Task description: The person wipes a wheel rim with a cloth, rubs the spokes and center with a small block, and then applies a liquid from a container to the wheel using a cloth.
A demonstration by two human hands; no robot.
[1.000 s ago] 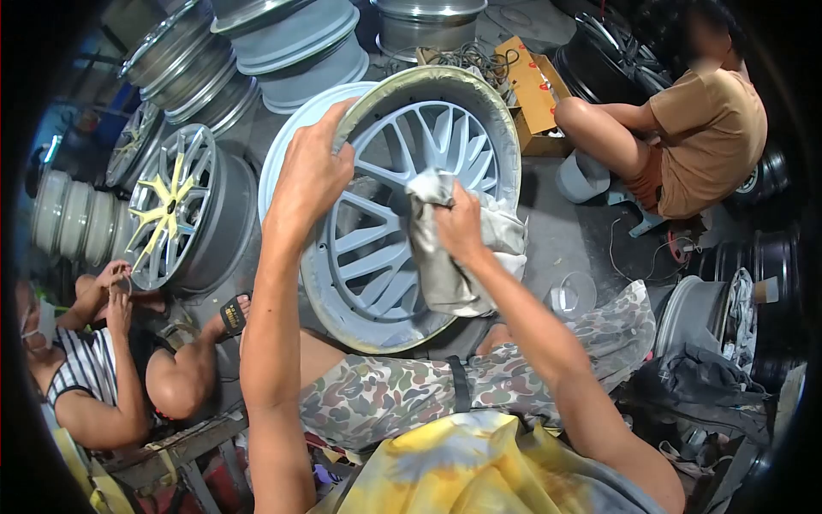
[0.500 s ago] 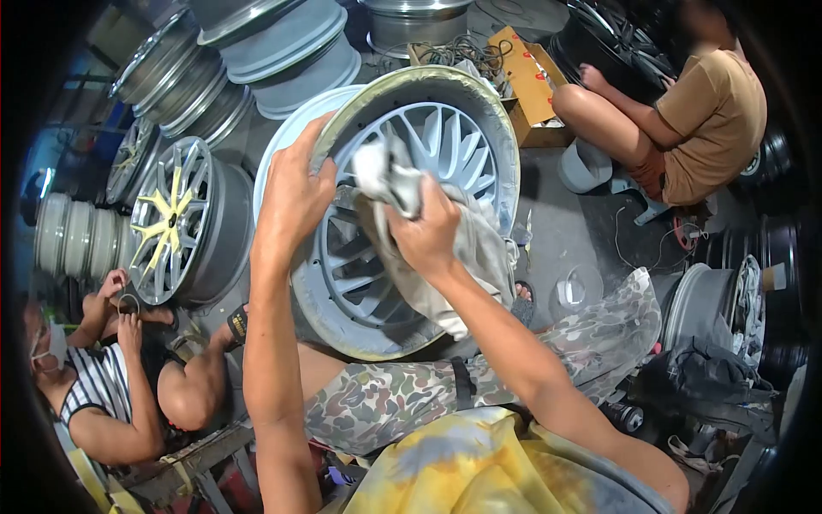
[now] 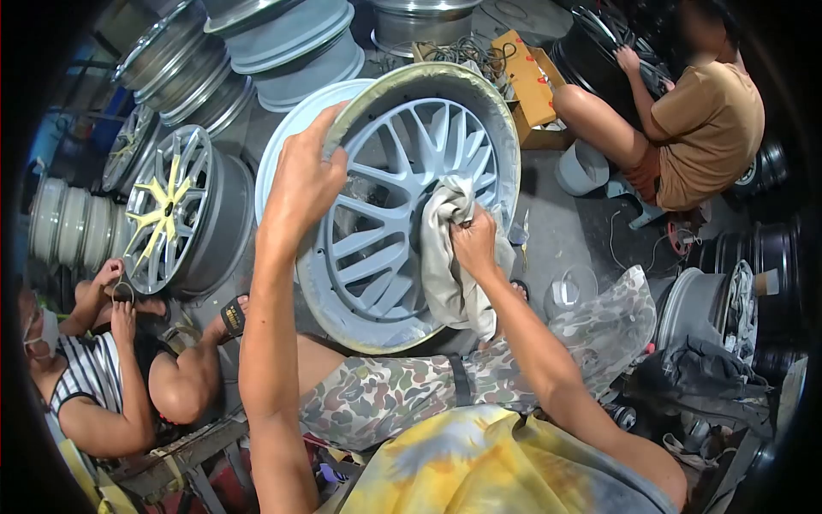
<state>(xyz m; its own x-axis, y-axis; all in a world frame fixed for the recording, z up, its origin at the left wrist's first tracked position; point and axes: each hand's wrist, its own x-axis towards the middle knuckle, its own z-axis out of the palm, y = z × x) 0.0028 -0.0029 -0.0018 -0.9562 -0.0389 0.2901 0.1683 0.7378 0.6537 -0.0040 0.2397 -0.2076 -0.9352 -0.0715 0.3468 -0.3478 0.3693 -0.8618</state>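
Observation:
A light grey wheel rim (image 3: 377, 223) with many spokes stands tilted before me, its wide lip edged in a yellowish tone. My left hand (image 3: 304, 176) rests on the upper left edge of the rim, thumb and fingers apart, with the fingertips over the lip. In my right hand (image 3: 476, 244) is a crumpled pale grey cloth (image 3: 449, 257), bunched against the right side of the spokes and hanging down over the lower right of the rim. The fingers of that hand are curled into the cloth.
Stacked rims (image 3: 295, 64) stand behind. At left are a yellow-centred wheel (image 3: 167, 210) and a seated person (image 3: 103, 368) holding a thin ring. Another person (image 3: 706, 128) sits at right by a dark wheel, near a grey bucket (image 3: 582, 167) and an orange box (image 3: 533, 86).
My right hand has moved right with the cloth, uncovering the middle spokes. My left hand has shifted slightly right. The person at right has raised a hand to the dark wheel.

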